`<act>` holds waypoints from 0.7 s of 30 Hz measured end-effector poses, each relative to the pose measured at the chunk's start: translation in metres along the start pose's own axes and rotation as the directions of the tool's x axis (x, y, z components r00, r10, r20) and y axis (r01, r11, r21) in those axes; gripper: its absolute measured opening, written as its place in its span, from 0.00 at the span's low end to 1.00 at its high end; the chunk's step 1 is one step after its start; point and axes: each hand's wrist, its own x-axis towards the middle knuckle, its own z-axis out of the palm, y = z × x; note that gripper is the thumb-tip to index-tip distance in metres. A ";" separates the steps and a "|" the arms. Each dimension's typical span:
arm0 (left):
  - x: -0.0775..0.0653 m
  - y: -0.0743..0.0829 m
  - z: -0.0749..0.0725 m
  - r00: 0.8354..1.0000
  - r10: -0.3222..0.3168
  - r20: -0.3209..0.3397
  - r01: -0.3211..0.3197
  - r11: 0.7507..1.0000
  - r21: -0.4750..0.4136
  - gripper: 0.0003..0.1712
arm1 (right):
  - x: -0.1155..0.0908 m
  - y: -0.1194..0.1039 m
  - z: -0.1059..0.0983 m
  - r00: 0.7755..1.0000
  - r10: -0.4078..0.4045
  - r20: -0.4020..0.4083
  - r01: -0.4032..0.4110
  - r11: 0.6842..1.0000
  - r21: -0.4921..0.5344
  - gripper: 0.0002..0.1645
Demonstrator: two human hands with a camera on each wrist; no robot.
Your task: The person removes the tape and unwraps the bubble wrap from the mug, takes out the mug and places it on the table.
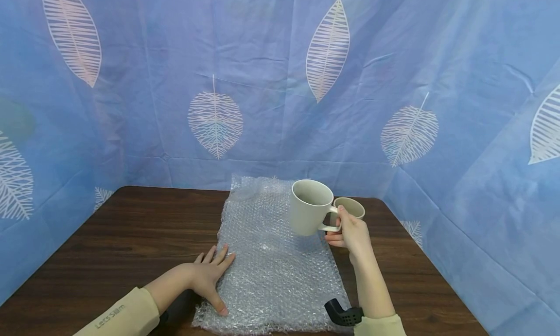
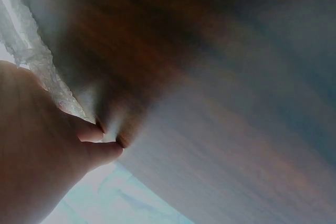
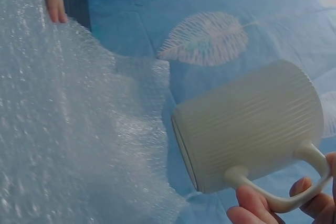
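Observation:
My right hand (image 1: 354,234) grips a pale ribbed mug (image 1: 307,214) by its handle, and the mug overlaps the right part of a sheet of bubble wrap (image 1: 280,277) in the head view. The right wrist view shows the mug (image 3: 252,124) with fingertips (image 3: 249,203) curled round the handle. My left hand (image 1: 207,277) rests with spread fingers on the left edge of the bubble wrap. In the left wrist view, part of this hand (image 2: 42,145) lies near the wrap's edge (image 2: 52,77).
A second cup (image 1: 353,207), cream-coloured, stands behind my right hand and is partly hidden by it. Dark wood table (image 1: 175,219) lies under the wrap. A blue curtain (image 1: 262,83) with white leaf prints hangs behind and at both sides.

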 end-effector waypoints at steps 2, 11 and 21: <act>0.000 0.001 0.000 1.000 -0.002 0.001 0.002 1.000 0.002 0.78 | 0.000 -0.002 -0.004 1.000 0.000 -0.014 0.000 1.000 -0.002 0.31; 0.000 0.001 -0.001 1.000 -0.008 0.005 0.008 1.000 0.008 0.78 | -0.002 -0.009 -0.022 0.997 0.007 -0.078 -0.008 1.000 -0.011 0.32; 0.001 0.003 -0.001 1.000 -0.007 0.014 0.007 1.000 0.017 0.79 | -0.005 -0.012 -0.044 0.990 0.001 -0.141 -0.001 1.000 0.001 0.34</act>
